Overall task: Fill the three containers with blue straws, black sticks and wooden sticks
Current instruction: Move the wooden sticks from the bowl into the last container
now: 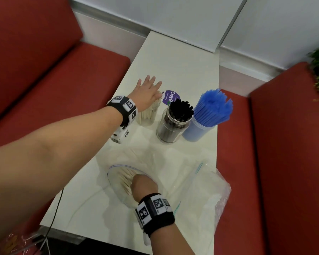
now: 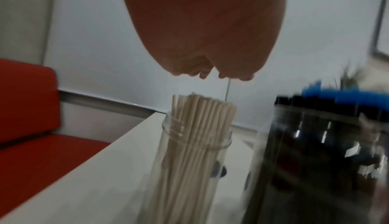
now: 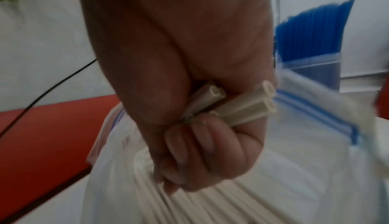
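Three containers stand in a row on the white table (image 1: 173, 63). The left clear jar (image 1: 147, 115) holds pale wooden sticks (image 2: 197, 127). My left hand (image 1: 146, 92) hovers flat just above their tops with straight fingers, holding nothing. The middle jar (image 1: 170, 126) is packed with black sticks (image 1: 180, 107), and the right tub (image 1: 197, 130) bristles with blue straws (image 1: 214, 107). Nearer to me, my right hand (image 1: 143, 185) is inside a clear zip bag (image 1: 118, 183) of wooden sticks. Its curled fingers (image 3: 189, 144) grip a few of those sticks (image 3: 242, 107).
An empty crumpled zip bag (image 1: 210, 190) lies at the table's right front. A purple label (image 1: 169, 97) sits behind the jars. Red sofa cushions (image 1: 44, 80) flank the table on both sides. A black cable (image 1: 53, 214) hangs off the near left edge.
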